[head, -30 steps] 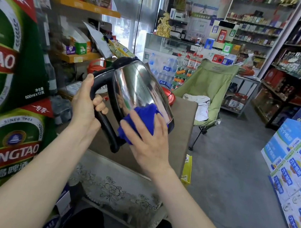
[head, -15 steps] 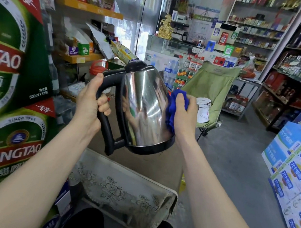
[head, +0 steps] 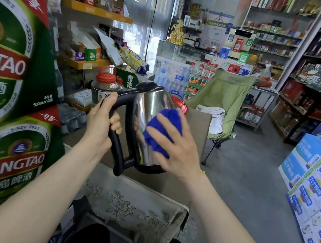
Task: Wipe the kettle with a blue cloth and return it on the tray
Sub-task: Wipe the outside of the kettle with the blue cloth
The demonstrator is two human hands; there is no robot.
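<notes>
Green beer cartons (head: 10, 84) fill the left, printed TSINGTAO, "SINCE 1903" and "500ml x 12". A brown worktop (head: 186, 184) lies below the raised kettle (head: 149, 110), which is held in mid-air with its long axis near upright, top leaning slightly left, its black handle toward the near left. Its steel body is mirror-bright, with black lid and base. The left hand (head: 100, 122) is clamped around the handle. The right hand (head: 174, 149), fingers spread, presses the blue cloth (head: 165, 128) flat against the kettle's right side.
</notes>
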